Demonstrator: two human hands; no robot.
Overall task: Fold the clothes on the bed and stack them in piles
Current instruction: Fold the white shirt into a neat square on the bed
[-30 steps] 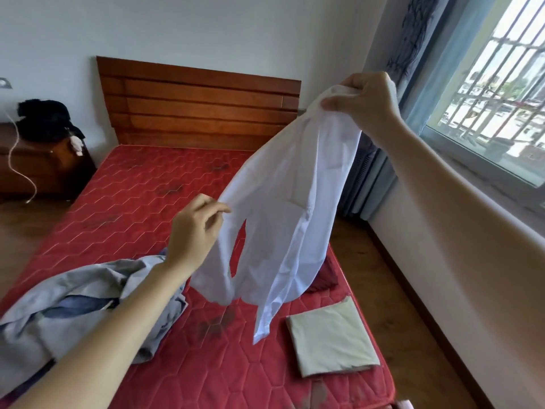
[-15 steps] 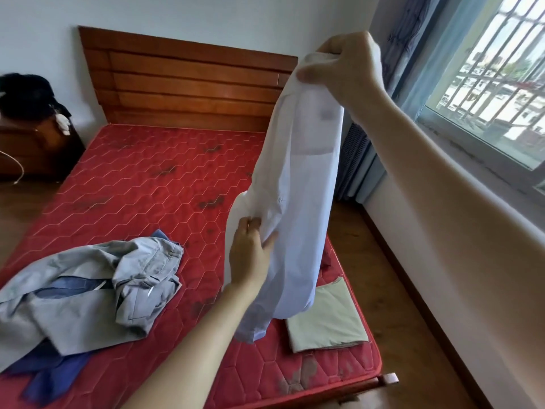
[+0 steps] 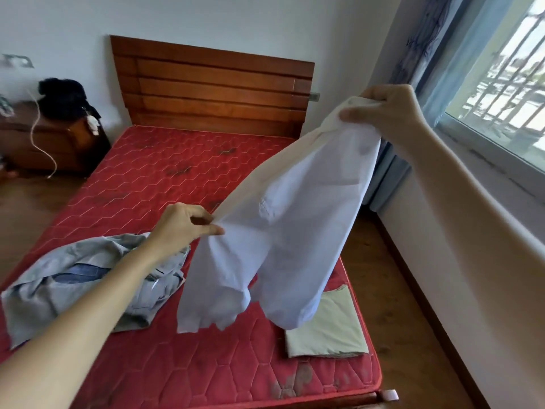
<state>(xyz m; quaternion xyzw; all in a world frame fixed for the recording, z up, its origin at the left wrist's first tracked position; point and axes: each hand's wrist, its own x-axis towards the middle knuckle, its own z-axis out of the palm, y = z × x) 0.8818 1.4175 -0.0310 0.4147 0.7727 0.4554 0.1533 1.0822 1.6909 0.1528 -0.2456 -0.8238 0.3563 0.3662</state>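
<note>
A bedroom with pale walls and a wooden floor (image 3: 392, 278). A bed (image 3: 165, 184) with a bare red quilted mattress and a slatted wooden headboard (image 3: 212, 87) fills the middle; a barred window (image 3: 507, 93) with blue curtains (image 3: 436, 54) is on the right. At far left a dark wooden nightstand (image 3: 38, 143) carries a black bundle (image 3: 63, 97) (too indistinct to name) and a trailing white cord (image 3: 41, 140). On the mattress lie a rumpled heap of grey and blue clothes (image 3: 67, 287) at left and a folded pale green cloth (image 3: 330, 329) near the right corner. A white shirt (image 3: 280, 231) hangs in the air above the mattress, partly hiding the green cloth. The right hand (image 3: 386, 109) grips its raised top edge in a closed fist; the left hand (image 3: 182, 225), lower, pinches the shirt's edge between thumb and fingers.
</note>
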